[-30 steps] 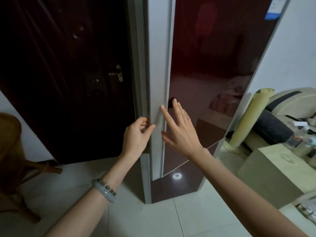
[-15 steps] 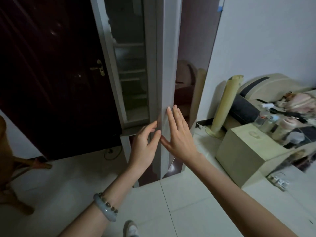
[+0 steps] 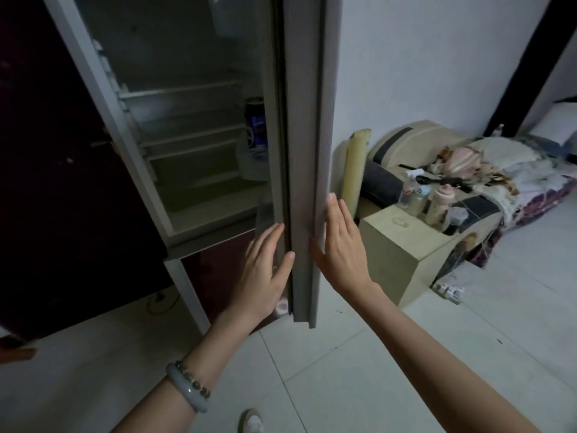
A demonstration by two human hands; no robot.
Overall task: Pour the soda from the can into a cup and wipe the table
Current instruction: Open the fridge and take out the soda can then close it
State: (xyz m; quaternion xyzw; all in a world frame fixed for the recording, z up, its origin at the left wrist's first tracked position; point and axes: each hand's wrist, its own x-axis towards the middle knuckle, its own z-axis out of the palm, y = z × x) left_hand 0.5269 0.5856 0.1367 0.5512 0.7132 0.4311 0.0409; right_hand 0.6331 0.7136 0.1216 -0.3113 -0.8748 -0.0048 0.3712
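- A white shoe toe (image 3: 251, 421) pokes onto the pale floor tiles (image 3: 359, 354) at the bottom of the view.
- The left wrist wears a pale bangle with a beaded bracelet (image 3: 189, 385).
- The left hand (image 3: 265, 276) lies flat on the inner side of the fridge door (image 3: 304, 151), fingers straight and together, thumb on the door's edge.
- The right hand (image 3: 340, 248) presses flat on the door's outer side, fingers straight and close together.
- The door stands edge-on between the two hands.
- The fridge (image 3: 100, 89) is open, its white shelves dim.
- A blue and white can (image 3: 257, 126), probably the soda, stands upright on a shelf just beside the door's edge.
- To the right sits a cream cabinet (image 3: 402, 245) with bottles (image 3: 437, 201) on top, and a rolled mat (image 3: 354, 170) leans on the wall.
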